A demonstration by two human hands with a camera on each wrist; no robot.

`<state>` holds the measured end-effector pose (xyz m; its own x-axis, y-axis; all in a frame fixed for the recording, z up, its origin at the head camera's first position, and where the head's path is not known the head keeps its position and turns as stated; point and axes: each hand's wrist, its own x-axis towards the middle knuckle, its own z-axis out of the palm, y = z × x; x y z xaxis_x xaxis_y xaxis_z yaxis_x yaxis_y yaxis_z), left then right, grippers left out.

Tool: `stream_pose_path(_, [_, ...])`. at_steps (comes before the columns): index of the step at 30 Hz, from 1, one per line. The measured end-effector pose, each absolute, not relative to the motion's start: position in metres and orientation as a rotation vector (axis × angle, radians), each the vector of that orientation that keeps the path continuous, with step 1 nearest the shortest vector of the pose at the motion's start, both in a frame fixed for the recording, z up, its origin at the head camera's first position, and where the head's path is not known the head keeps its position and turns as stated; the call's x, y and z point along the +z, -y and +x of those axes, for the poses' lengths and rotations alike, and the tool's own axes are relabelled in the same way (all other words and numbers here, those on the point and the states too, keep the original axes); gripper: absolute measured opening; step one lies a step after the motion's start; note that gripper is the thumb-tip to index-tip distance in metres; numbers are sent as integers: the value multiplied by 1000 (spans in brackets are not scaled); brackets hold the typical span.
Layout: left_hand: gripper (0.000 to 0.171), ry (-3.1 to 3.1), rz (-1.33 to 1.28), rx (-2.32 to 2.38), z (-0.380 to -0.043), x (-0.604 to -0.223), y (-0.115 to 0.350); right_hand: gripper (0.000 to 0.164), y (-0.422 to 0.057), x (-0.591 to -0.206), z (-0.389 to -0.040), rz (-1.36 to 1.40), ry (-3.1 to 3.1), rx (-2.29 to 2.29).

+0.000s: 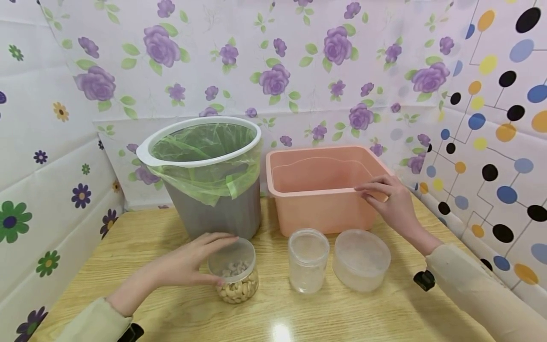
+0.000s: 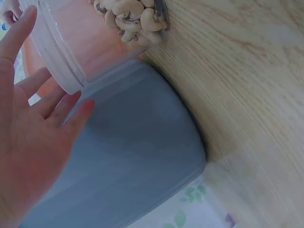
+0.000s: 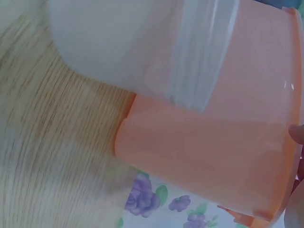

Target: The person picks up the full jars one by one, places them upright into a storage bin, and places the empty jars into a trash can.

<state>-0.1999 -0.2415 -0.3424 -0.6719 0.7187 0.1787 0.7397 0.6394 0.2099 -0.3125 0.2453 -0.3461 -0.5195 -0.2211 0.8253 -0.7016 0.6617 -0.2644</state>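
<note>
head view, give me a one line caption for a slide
Left hand at a lidded cashew jar, right hand at a pink basin.

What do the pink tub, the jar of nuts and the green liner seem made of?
Pink tub: likely plastic, smooth and softly glossy, evenly coloured.
Jar: clear, shiny plastic or possibly glass; nuts show through.
Liner: probably thin plastic film, translucent and crinkled.

No legible text, label, brand, number or sign anywhere, though less surely in the hazy wrist views.
</note>
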Motion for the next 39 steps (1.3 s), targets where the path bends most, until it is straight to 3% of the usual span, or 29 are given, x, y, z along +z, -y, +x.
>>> stream_pose_path(12, [91,2793,-1223,-597,-211,-353,233,35,-251,-354,-327,835,1960,758])
stream_pose_path(39, [93,2811,-1333,-447,-225,-345,223,32,-250,-356,-330,867,1860,629])
